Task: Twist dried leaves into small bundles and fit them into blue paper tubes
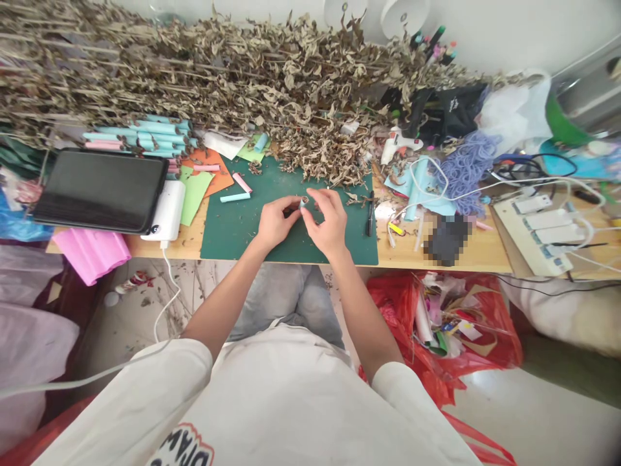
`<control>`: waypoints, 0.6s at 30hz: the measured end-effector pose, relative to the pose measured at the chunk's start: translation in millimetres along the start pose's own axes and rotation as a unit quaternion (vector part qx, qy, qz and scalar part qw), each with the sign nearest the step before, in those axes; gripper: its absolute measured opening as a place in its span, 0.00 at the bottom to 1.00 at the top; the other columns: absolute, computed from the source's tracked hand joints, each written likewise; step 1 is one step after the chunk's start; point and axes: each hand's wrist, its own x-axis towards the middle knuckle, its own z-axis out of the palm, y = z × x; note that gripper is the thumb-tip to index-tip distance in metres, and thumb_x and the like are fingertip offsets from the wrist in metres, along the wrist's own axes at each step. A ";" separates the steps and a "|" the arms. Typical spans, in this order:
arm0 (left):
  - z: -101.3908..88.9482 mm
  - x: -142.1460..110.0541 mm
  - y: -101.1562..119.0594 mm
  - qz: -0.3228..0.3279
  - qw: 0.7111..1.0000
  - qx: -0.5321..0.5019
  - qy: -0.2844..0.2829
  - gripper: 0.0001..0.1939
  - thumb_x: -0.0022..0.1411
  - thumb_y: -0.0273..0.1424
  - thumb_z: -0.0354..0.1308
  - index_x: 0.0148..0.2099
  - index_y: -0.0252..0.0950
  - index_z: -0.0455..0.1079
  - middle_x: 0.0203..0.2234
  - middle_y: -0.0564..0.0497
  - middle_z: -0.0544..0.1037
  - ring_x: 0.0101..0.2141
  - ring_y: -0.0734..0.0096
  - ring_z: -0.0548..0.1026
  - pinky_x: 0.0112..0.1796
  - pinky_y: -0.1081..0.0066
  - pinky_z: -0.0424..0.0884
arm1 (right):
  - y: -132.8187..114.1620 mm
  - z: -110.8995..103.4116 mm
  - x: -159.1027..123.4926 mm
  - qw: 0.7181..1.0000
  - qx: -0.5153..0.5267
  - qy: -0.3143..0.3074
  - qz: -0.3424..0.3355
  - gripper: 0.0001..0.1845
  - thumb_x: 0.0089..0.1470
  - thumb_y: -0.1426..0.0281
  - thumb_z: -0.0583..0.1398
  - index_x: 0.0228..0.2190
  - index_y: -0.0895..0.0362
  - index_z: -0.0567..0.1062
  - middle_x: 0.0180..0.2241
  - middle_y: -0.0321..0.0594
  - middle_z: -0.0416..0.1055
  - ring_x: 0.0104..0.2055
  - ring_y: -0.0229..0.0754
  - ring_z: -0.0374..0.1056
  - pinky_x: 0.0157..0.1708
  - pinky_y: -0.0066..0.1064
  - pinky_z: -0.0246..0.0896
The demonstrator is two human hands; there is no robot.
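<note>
My left hand is closed around a small light-blue paper tube above the green cutting mat. Brown dried leaf shows in the tube's open end. My right hand curves around that same end, thumb and forefinger at its rim. Most of the tube is hidden by my fingers. On the mat to the left lie a light-blue paper tube and a pink one. Crumbled dried leaves are heaped at the mat's back edge. A black pen rests along the mat's right edge.
Dried leafy stems fill the back of the table. At left are stacked blue tubes, a black tablet and a white power bank. A glue gun, purple yarn and a power strip sit at right.
</note>
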 end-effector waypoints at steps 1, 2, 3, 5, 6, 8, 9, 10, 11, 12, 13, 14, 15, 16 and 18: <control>0.0 0.1 0.1 0.001 1.000 -0.001 0.002 0.13 0.60 0.25 0.60 0.47 0.37 0.78 0.38 0.49 0.83 0.34 0.69 0.80 0.40 0.69 0.77 | -0.3 -0.8 -0.3 1.000 -0.003 -0.002 0.002 0.20 0.61 0.65 0.57 0.55 0.49 0.70 0.48 0.46 0.69 0.47 0.47 0.69 0.50 0.44 0.70; 0.0 0.2 0.1 0.004 1.000 -0.002 0.003 0.13 0.60 0.25 0.60 0.46 0.37 0.78 0.38 0.49 0.83 0.34 0.69 0.80 0.40 0.69 0.77 | -0.8 -1.2 -0.3 1.000 -0.004 -0.005 0.003 0.22 0.62 0.66 0.57 0.57 0.49 0.67 0.48 0.46 0.70 0.46 0.46 0.69 0.50 0.44 0.70; -0.1 0.3 0.0 0.007 1.000 -0.002 0.003 0.13 0.60 0.25 0.61 0.46 0.37 0.78 0.37 0.49 0.83 0.34 0.69 0.80 0.40 0.69 0.76 | -1.2 -1.3 0.2 1.000 -0.005 -0.010 0.001 0.23 0.62 0.66 0.57 0.58 0.49 0.66 0.46 0.45 0.70 0.45 0.46 0.69 0.49 0.43 0.70; -0.2 0.5 -0.3 0.013 1.000 0.001 0.002 0.13 0.60 0.24 0.61 0.47 0.37 0.78 0.37 0.49 0.83 0.34 0.70 0.80 0.40 0.70 0.76 | -1.7 -0.3 1.7 1.000 -0.009 -0.015 -0.009 0.21 0.63 0.67 0.56 0.57 0.50 0.67 0.43 0.44 0.70 0.45 0.45 0.69 0.50 0.42 0.70; -0.3 0.7 -0.4 0.013 1.000 0.005 0.001 0.13 0.60 0.24 0.60 0.47 0.37 0.78 0.37 0.49 0.83 0.34 0.70 0.80 0.40 0.70 0.76 | -1.8 0.5 2.6 1.000 -0.013 -0.015 -0.012 0.18 0.63 0.67 0.55 0.55 0.50 0.69 0.43 0.44 0.70 0.45 0.45 0.69 0.50 0.41 0.69; -0.5 0.8 -0.3 0.011 1.000 0.012 0.001 0.13 0.60 0.24 0.60 0.47 0.38 0.78 0.37 0.50 0.83 0.34 0.70 0.80 0.40 0.70 0.76 | -1.9 1.6 4.2 0.999 -0.029 -0.014 -0.014 0.13 0.64 0.67 0.55 0.49 0.51 0.72 0.42 0.44 0.70 0.46 0.46 0.68 0.50 0.41 0.69; -0.6 0.9 0.0 0.011 1.000 0.014 0.000 0.13 0.60 0.24 0.60 0.47 0.38 0.78 0.37 0.50 0.83 0.34 0.70 0.80 0.40 0.70 0.76 | -2.1 1.5 4.9 0.999 -0.042 -0.016 -0.014 0.11 0.64 0.67 0.56 0.46 0.51 0.73 0.42 0.44 0.70 0.47 0.46 0.68 0.50 0.41 0.68; -0.7 0.9 0.4 0.011 1.000 0.015 -0.001 0.13 0.60 0.24 0.60 0.47 0.38 0.78 0.37 0.50 0.83 0.34 0.70 0.80 0.40 0.70 0.76 | -2.6 0.9 5.7 0.998 -0.057 -0.021 -0.015 0.09 0.64 0.66 0.55 0.43 0.51 0.74 0.42 0.45 0.69 0.47 0.47 0.67 0.50 0.42 0.68; -0.8 0.8 0.9 0.012 1.000 0.016 -0.003 0.13 0.60 0.24 0.60 0.47 0.38 0.78 0.37 0.50 0.83 0.35 0.70 0.80 0.40 0.70 0.76 | -3.5 -0.3 6.6 0.997 -0.073 -0.030 -0.019 0.09 0.64 0.66 0.55 0.42 0.52 0.75 0.43 0.45 0.69 0.47 0.47 0.66 0.50 0.43 0.67; -0.9 0.8 1.3 0.013 1.000 0.017 -0.004 0.13 0.60 0.24 0.60 0.47 0.38 0.78 0.37 0.50 0.83 0.35 0.70 0.80 0.41 0.70 0.76 | -4.6 -2.0 7.7 0.995 -0.089 -0.043 -0.025 0.09 0.64 0.67 0.55 0.41 0.52 0.75 0.43 0.46 0.69 0.47 0.48 0.66 0.49 0.43 0.67; -1.0 0.8 1.6 0.013 1.000 0.020 -0.006 0.12 0.61 0.25 0.60 0.46 0.38 0.78 0.37 0.50 0.83 0.35 0.70 0.79 0.41 0.70 0.75 | -5.9 -4.2 8.9 0.993 -0.102 -0.057 -0.032 0.09 0.64 0.67 0.55 0.40 0.52 0.75 0.44 0.46 0.68 0.47 0.48 0.65 0.49 0.43 0.66; -1.0 0.8 1.8 0.012 1.000 0.023 -0.007 0.11 0.61 0.25 0.60 0.46 0.38 0.78 0.37 0.50 0.83 0.35 0.69 0.79 0.40 0.70 0.75 | -7.4 -6.5 10.4 0.991 -0.110 -0.070 -0.039 0.09 0.64 0.67 0.55 0.40 0.52 0.75 0.46 0.46 0.68 0.47 0.48 0.65 0.49 0.43 0.66; -0.9 0.9 1.6 0.011 1.000 0.027 -0.007 0.11 0.61 0.26 0.60 0.46 0.37 0.78 0.36 0.50 0.83 0.34 0.69 0.79 0.40 0.70 0.75 | -8.8 -8.7 12.0 0.989 -0.113 -0.079 -0.045 0.08 0.63 0.68 0.55 0.40 0.52 0.75 0.47 0.46 0.68 0.48 0.48 0.65 0.49 0.43 0.66; -0.8 0.9 1.3 0.010 1.000 0.029 -0.005 0.10 0.61 0.26 0.61 0.45 0.37 0.78 0.36 0.49 0.83 0.34 0.69 0.79 0.40 0.70 0.75 | -10.1 -10.7 13.5 0.990 -0.110 -0.081 -0.047 0.07 0.63 0.68 0.56 0.40 0.52 0.75 0.47 0.46 0.67 0.48 0.48 0.65 0.50 0.43 0.65; -0.4 1.1 0.0 0.014 0.999 0.032 0.002 0.10 0.61 0.26 0.61 0.45 0.36 0.78 0.35 0.49 0.83 0.33 0.70 0.79 0.39 0.71 0.75 | -12.0 -13.1 16.2 0.994 -0.084 -0.065 -0.033 0.07 0.61 0.69 0.58 0.41 0.52 0.74 0.47 0.45 0.67 0.47 0.46 0.66 0.49 0.41 0.66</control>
